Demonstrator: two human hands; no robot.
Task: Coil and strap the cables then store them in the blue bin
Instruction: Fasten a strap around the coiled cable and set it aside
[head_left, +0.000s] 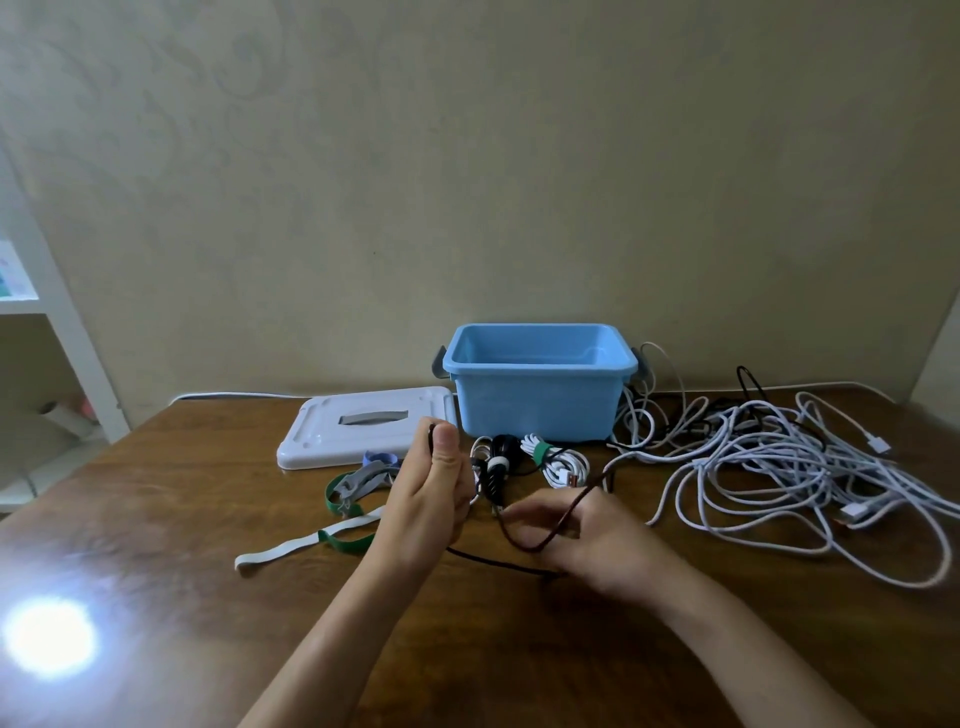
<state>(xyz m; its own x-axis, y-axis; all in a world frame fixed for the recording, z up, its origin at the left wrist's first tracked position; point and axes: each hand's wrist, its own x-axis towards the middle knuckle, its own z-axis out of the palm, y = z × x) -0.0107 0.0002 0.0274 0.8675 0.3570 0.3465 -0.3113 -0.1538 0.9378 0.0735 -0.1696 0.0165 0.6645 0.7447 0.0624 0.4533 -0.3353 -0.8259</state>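
We hold our left hand (434, 493) upright above the table (171, 519), forearm rising from below, fingers curled and thumb pressed on top, pinching one end of a dark cable (524, 545). From that pinch the cable drops, loops under our right hand (582, 535) and runs away past it to the tangle of cables (779, 467) on the right. Our right hand lies lower and blurred, palm down, fingers curled around the cable's loop. Just beyond both hands lie two strapped coils (524, 460), one black, one white with a green strap. Beyond those stands the open blue bin (540, 395), with its white lid (363, 426) lying beyond our left hand. Loose straps (332, 535) lie left of our left hand.
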